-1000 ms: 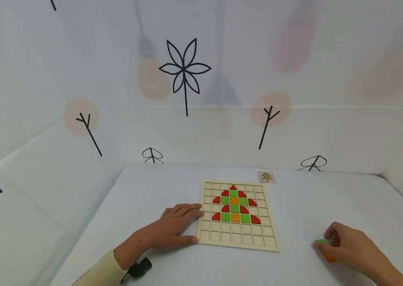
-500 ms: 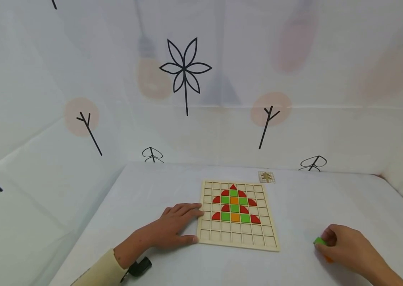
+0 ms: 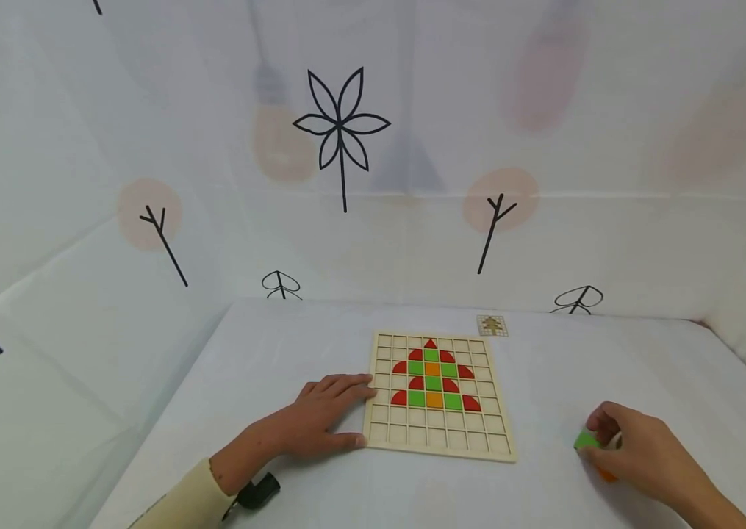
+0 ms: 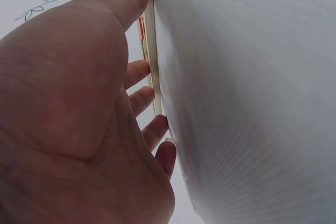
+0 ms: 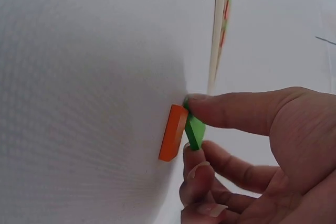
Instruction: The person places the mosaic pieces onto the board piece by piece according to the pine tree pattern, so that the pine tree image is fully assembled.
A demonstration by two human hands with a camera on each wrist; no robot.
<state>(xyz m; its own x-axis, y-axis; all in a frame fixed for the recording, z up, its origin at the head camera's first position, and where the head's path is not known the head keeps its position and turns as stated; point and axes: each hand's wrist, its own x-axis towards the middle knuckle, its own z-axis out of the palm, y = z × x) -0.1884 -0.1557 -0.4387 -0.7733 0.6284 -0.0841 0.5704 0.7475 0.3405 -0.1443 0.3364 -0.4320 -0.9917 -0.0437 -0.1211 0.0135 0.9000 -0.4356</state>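
My right hand (image 3: 644, 448) pinches a green square tile (image 5: 195, 129) between thumb and fingers. Right beside it, an orange tile (image 5: 173, 134) rests on the white table, partly hidden by the hand in the head view. In the middle lies a wooden grid board (image 3: 442, 437), with red, green and orange tiles set in a tree shape. My left hand (image 3: 320, 419) lies spread along the board's left edge; its thumb and fingertips touch the rim, as the left wrist view also shows.
A small card (image 3: 492, 325) printed with a tree on a grid lies behind the board. A black wrist strap piece (image 3: 259, 492) hangs under the left wrist. White cloth (image 3: 406, 242) with plant drawings closes off the back and sides.
The green tile has tilted up and shifted slightly left in my right hand's pinch, off the orange tile. My left hand stays at the board's edge.
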